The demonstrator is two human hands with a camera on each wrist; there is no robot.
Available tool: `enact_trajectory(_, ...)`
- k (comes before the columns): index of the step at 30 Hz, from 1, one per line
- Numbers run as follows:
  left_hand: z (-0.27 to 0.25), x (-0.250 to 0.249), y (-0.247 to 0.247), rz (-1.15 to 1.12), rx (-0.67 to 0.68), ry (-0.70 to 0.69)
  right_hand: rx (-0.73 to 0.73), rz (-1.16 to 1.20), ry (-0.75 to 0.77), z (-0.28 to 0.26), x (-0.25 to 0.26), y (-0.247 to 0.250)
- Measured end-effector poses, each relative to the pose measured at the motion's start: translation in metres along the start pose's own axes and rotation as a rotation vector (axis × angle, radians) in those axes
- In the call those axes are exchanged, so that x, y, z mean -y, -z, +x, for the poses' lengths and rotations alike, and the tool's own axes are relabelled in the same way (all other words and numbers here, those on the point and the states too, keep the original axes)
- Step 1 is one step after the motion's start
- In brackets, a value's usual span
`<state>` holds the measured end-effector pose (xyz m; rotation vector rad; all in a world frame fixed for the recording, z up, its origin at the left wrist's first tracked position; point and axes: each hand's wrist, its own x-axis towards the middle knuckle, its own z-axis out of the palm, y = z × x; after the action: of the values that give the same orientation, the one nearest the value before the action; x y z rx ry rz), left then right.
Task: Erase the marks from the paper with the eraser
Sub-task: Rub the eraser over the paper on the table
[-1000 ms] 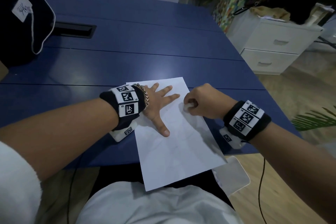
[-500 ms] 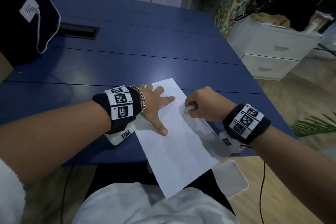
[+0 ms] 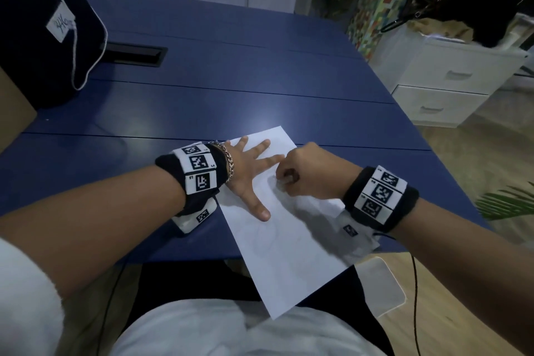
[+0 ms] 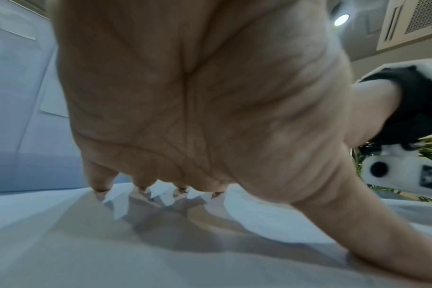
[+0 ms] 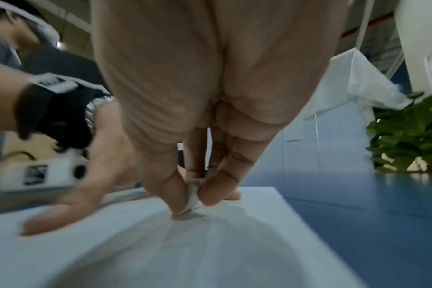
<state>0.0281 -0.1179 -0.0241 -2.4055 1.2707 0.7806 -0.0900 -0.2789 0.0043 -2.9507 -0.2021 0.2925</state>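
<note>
Blue table (image 3: 260, 89) in a dim office; white drawer unit (image 3: 450, 87) off its right edge, dark bag (image 3: 43, 37) at the far left corner. The paper (image 3: 289, 246) lies skewed across the table's near edge, its near corner hanging past the edge over your lap.

Handling, as judged: a single thin sheet, light and limp, prone to sliding on the smooth top and to creasing or tearing under hard rubbing. Brace it flat close beside the rubbed spot rather than gripping an edge. The eraser (image 5: 192, 196) looks small, pale and slightly pliable; hold it low, near its working end.

Your left hand (image 3: 248, 173) lies flat on the paper's far half, fingers spread and straight, thumb (image 3: 260, 211) angled toward the near edge. Your right hand (image 3: 306, 173) is curled, thumb and fingertips (image 5: 217, 193) pinching the eraser, whose lower tip touches the sheet on a grey smudge (image 5: 189, 216), just beside your left index finger. Faint marks further down are too dim to read.
</note>
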Motion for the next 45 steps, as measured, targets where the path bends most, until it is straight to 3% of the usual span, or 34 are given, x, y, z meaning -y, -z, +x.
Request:
enact_trajectory(4,0.002,-0.002,0.0,-0.011,0.014,0.007,-0.105,-0.01,-0.143,0.004,-0.013,0.006)
enact_trajectory(9,-0.003,-0.007,0.007,0.017,0.057,0.034,0.048,-0.058,0.03,-0.026,0.012,-0.006)
enact_trajectory(15,-0.009,-0.013,0.013,0.035,0.066,0.045,-0.032,-0.147,-0.121,-0.027,-0.008,-0.003)
enact_trajectory(20,-0.008,-0.013,0.011,0.037,0.052,0.044,0.062,-0.135,0.025,-0.038,0.026,-0.014)
enact_trajectory(25,-0.012,-0.012,0.012,0.026,0.051,0.041,-0.014,-0.167,-0.131,-0.03,0.0,-0.001)
enact_trajectory(29,-0.008,-0.01,0.009,0.024,0.046,0.04,0.038,-0.108,-0.031,-0.036,0.026,-0.012)
enact_trajectory(33,-0.004,-0.003,0.0,-0.011,-0.005,-0.002,0.034,-0.021,0.002,-0.032,0.024,-0.012)
enact_trajectory(38,-0.011,0.012,-0.015,-0.03,-0.167,-0.09,-0.014,0.014,-0.014,-0.036,0.009,-0.013)
enact_trajectory(42,-0.013,0.02,-0.014,-0.071,-0.081,-0.139,0.065,0.036,0.06,-0.029,0.015,-0.007)
enact_trajectory(45,-0.014,0.017,-0.013,-0.014,-0.033,-0.113,-0.017,0.008,0.013,-0.006,0.006,0.0)
